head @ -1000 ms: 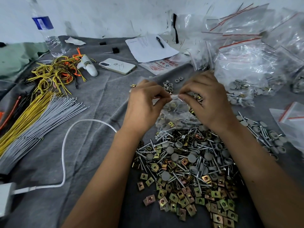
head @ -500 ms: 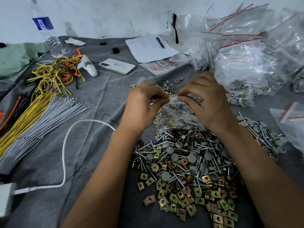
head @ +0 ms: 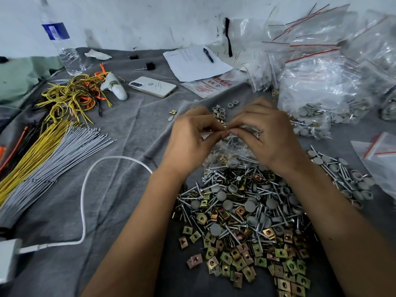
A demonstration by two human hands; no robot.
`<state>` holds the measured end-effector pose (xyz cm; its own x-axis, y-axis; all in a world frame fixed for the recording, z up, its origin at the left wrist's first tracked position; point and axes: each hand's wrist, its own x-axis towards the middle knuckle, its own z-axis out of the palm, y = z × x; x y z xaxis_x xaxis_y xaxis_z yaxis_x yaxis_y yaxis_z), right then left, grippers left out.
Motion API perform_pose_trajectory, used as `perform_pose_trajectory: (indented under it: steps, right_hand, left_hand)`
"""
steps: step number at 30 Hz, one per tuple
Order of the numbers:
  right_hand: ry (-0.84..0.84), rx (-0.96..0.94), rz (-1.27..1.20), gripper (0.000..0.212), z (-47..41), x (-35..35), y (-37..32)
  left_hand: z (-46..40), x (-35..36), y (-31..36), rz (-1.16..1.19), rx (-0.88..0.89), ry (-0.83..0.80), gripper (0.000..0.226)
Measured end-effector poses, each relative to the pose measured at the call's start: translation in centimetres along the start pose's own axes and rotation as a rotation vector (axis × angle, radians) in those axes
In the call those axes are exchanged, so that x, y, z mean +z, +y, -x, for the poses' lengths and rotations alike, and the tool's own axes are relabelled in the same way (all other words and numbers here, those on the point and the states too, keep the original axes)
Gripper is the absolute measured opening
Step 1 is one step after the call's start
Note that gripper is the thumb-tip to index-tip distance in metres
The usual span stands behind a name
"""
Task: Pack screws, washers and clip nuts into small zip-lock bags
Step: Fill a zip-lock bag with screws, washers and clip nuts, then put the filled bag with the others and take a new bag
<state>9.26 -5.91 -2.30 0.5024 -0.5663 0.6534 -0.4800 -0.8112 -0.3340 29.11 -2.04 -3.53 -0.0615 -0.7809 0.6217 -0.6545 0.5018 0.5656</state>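
Zip-lock bag top pinched between left hand and right hand.

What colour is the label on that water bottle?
Blue, with a small white patch, on the water bottle; the head view shows it.

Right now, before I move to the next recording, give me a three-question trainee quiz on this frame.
1. True or false: the left hand and right hand both pinch the top edge of the small bag.
2. What lies on the sheet of paper? A) pen B) phone C) bottle
3. Fill in: the white cable lies on the person's ____ side.

Key: 1 true; 2 A; 3 left.
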Motion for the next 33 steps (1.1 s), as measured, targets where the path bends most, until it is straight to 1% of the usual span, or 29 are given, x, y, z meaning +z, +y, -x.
perform_pose_trajectory:
  steps: [4, 7, 12, 18, 23, 25, 26, 28, 29, 31, 32, 33]
  right_hand:
    - [0.031, 0.049, 0.007, 0.009, 0.0, -0.1, 0.3]
    - [0.025, 0.05, 0.038, 0.008, 0.0, 0.0, 0.3]
    - [0.027, 0.04, 0.049, 0.013, -0.1, -0.1, 0.3]
    - [0.055, 0.031, 0.035, 0.009, 0.1, -0.1, 0.4]
    - [0.026, 0.02, 0.04, 0.014, 0.0, 0.0, 0.3]
    - [0.063, 0.023, 0.028, 0.015, -0.1, -0.1, 0.2]
    - [0.088, 0.025, 0.023, 0.015, -0.1, -0.2, 0.1]
    - [0.124, 0.039, -0.019, 0.013, -0.3, -0.6, -0.2]
    - [0.127, 0.057, -0.073, 0.011, -0.4, -0.9, -0.5]
    - [0.126, 0.1, -0.198, 0.007, -0.8, -1.7, -1.4]
    - [0.143, 0.103, -0.232, 0.007, -1.3, -2.6, -1.7]
    - [0.171, 0.095, -0.238, 0.01, -2.1, -3.5, -1.8]
  left_hand:
    - [-0.1, -0.7, -1.1, 0.025, -0.105, 0.029, 0.01]
    - [0.0, -0.8, -1.0, 0.008, -0.104, 0.006, 0.009]
    - [-0.1, -0.8, -0.7, 0.001, -0.07, 0.003, 0.008]
    - [0.1, -0.9, -0.9, 0.105, -0.187, 0.018, 0.011]
    - [-0.1, -1.1, -0.3, 0.05, -0.087, -0.025, 0.011]
    - [-0.1, -0.8, 0.0, 0.035, -0.035, -0.026, 0.011]
    - [-0.2, -0.7, 0.1, 0.054, -0.036, -0.006, 0.011]
    - [-0.1, -0.4, 0.5, 0.127, -0.091, 0.043, 0.009]
    - [-0.2, -0.3, 0.8, 0.165, -0.137, 0.047, 0.016]
    - [-0.2, 0.2, 1.6, 0.3, -0.237, -0.02, 0.036]
    - [-0.2, 0.6, 2.2, 0.411, -0.277, -0.052, 0.037]
    - [-0.5, 0.9, 2.9, 0.508, -0.304, -0.077, 0.031]
